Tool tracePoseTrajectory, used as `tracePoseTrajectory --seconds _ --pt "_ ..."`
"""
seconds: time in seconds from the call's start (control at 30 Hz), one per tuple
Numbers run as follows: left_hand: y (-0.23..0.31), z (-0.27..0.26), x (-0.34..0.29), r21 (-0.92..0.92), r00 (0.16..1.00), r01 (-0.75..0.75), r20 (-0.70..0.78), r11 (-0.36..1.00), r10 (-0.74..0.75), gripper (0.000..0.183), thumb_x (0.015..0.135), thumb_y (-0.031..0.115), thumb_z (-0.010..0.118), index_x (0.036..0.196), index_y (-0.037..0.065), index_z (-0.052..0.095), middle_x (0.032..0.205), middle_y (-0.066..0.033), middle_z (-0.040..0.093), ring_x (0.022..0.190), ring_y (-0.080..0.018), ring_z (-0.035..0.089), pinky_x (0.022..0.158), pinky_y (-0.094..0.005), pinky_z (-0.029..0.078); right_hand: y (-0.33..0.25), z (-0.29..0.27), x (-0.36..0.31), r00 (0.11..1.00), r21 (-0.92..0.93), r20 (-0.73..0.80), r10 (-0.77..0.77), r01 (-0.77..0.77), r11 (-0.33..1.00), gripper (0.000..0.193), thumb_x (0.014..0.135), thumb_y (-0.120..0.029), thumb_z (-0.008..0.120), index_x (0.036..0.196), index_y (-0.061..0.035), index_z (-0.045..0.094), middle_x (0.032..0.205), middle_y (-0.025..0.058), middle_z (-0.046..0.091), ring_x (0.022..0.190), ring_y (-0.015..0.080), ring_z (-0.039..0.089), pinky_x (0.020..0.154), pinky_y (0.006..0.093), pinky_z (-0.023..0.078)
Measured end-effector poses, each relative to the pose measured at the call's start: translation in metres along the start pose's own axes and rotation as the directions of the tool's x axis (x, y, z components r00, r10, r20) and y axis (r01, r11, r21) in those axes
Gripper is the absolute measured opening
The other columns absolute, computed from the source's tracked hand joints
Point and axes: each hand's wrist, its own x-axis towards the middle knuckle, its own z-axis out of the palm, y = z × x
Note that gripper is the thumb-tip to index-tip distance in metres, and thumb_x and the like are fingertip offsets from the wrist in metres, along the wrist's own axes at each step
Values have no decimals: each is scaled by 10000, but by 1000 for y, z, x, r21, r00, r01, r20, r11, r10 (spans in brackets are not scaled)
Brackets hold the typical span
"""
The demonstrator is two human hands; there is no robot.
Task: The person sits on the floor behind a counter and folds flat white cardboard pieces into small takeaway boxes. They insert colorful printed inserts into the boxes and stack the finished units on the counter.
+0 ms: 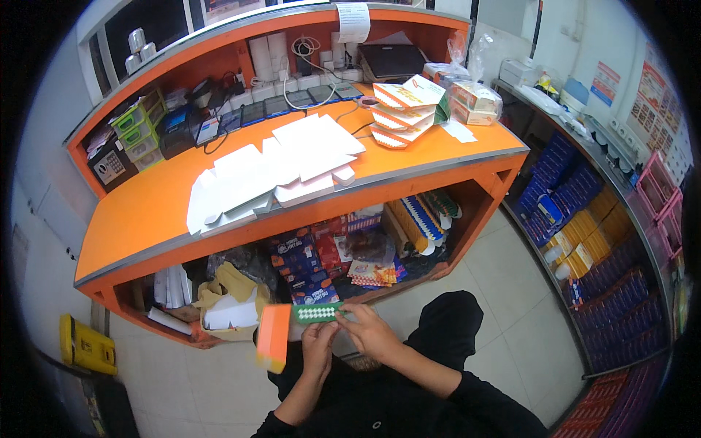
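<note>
In front of my lap I hold a small cardboard food carton, its orange side panel [274, 328] hanging at the left and a green flap [315, 313] with a white pattern reaching across to my fingers. My right hand [364, 330] pinches the right end of the green flap. Just below that flap, my left hand [319, 349] is closed with its fingertips against the carton's edge. Flat white cardboard blanks [292, 164] lie overlapping on the orange counter [139, 212] ahead. To their right stands a stack of folded orange-and-white cartons [405, 117].
Beneath the counter, a shelf holds blue printed packs [296, 255], flat cartons [420, 223] and a torn brown bag [234, 299]. Tablets [277, 106] with cables line the counter's back. A side rack [584, 255] of stacked boxes stands right; a yellow bin [86, 344] is left.
</note>
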Motion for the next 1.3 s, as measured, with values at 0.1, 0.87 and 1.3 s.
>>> tracePoseTrajectory --seconds 0.1,0.87,1.3 --pt "13 5 13 -303 997 63 -31 951 -76 166 864 -10 567 1029 -25 561 1012 -79 630 855 -156 630 680 -246 532 6 -1 1 991 -83 -84 -108 101 991 622 766 -34 612 1352 -111 419 1352 182 402 1170 353 484 1010 438 347" --pt "90 39 11 540 839 -542 390 644 380 528 843 476 597 707 -34 614 633 -64 568 595 -155 547 572 -280 424 -26 -68 17 984 510 -138 117 -31 860 303 906 -114 548 1185 2 531 833 115 663 765 129 647 678 276 500" --pt "88 13 18 364 933 -332 261 870 247 1018 675 578 738 1380 9 274 1323 -165 393 1271 -265 369 1061 -369 273 -12 -69 21 835 276 -525 164 -15 961 91 837 -32 610 878 2 683 944 128 663 827 204 642 713 293 501"
